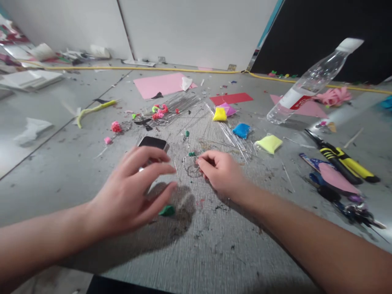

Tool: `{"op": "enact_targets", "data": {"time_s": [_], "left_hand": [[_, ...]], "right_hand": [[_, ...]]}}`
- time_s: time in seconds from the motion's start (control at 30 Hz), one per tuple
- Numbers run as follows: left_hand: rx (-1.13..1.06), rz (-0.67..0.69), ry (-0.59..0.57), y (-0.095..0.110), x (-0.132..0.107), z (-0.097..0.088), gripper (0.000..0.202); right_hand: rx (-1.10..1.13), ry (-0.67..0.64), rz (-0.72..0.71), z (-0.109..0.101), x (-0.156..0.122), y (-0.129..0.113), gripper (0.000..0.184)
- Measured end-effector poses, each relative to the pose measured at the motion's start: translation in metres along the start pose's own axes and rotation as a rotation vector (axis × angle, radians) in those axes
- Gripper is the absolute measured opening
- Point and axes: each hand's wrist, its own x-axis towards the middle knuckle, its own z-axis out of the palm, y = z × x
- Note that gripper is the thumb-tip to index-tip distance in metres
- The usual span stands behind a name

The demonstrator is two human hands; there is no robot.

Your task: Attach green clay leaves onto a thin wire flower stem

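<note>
My right hand (220,170) pinches the edge of a small ring of thin bent wire (187,170) above the grey table. A green clay lump (191,154) sits at the top of this wire, and another green bit (187,133) shows at the far end of its stem. My left hand (137,188) hovers to the left, fingers spread and holding nothing. Partly behind those fingers lies a dark phone-like object (153,142). Below the left fingertips rests a larger green clay piece (167,210).
Yellow (219,114), blue (241,130) and pale green packets (269,143) lie beyond my right hand, beside loose wires (231,136). Farther right are a plastic bottle (315,81) and black-yellow pliers (344,159). Pink-flowered wire pieces (116,127) and pink paper (162,84) lie farther back.
</note>
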Motion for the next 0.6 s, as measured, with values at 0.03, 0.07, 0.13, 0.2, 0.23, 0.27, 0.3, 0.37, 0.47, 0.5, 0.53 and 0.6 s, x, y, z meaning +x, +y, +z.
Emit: {"op": "enact_targets", "data": {"time_s": [0.03, 0.07, 0.13, 0.2, 0.23, 0.27, 0.3, 0.37, 0.47, 0.5, 0.53, 0.6], "left_hand": [[0.152, -0.035, -0.008, -0.005, 0.0, -0.006, 0.023], [0.27, -0.132, -0.01, -0.011, -0.001, -0.01, 0.029], [0.333, -0.342, -0.013, -0.025, -0.008, -0.014, 0.04], [0.299, -0.461, -0.066, -0.039, -0.018, -0.014, 0.047], [0.269, -0.479, -0.083, -0.045, -0.024, -0.014, 0.052], [0.245, -0.485, -0.089, -0.049, -0.029, -0.013, 0.058], [0.229, -0.476, -0.107, -0.052, -0.033, -0.013, 0.066], [0.222, -0.443, -0.142, -0.056, -0.037, -0.013, 0.08], [0.256, -0.424, -0.219, -0.057, -0.038, -0.015, 0.086], [0.279, -0.426, -0.231, -0.056, -0.037, -0.016, 0.085], [0.304, -0.43, -0.235, -0.056, -0.036, -0.016, 0.084], [0.353, -0.446, -0.227, -0.056, -0.033, -0.015, 0.084]], "right_hand": [[-0.026, 0.014, 0.003, 0.001, 0.0, -0.001, 0.021], [-0.051, 0.027, 0.007, 0.001, 0.0, -0.002, 0.022], [-0.092, 0.058, 0.008, 0.003, 0.0, -0.004, 0.024], [-0.127, 0.082, -0.004, 0.004, 0.001, -0.004, 0.024], [-0.139, 0.093, -0.014, 0.004, 0.001, -0.005, 0.023], [-0.145, 0.1, -0.023, 0.005, 0.001, -0.005, 0.024], [-0.143, 0.107, -0.034, 0.005, 0.001, -0.005, 0.024], [-0.135, 0.114, -0.061, 0.006, 0.001, -0.005, 0.024], [-0.12, 0.128, -0.098, 0.007, 0.001, -0.002, 0.021], [-0.114, 0.14, -0.112, 0.008, 0.001, -0.001, 0.018], [-0.108, 0.153, -0.135, 0.009, 0.0, 0.0, 0.015], [-0.128, 0.159, -0.266, 0.011, -0.002, 0.003, 0.015]]}}
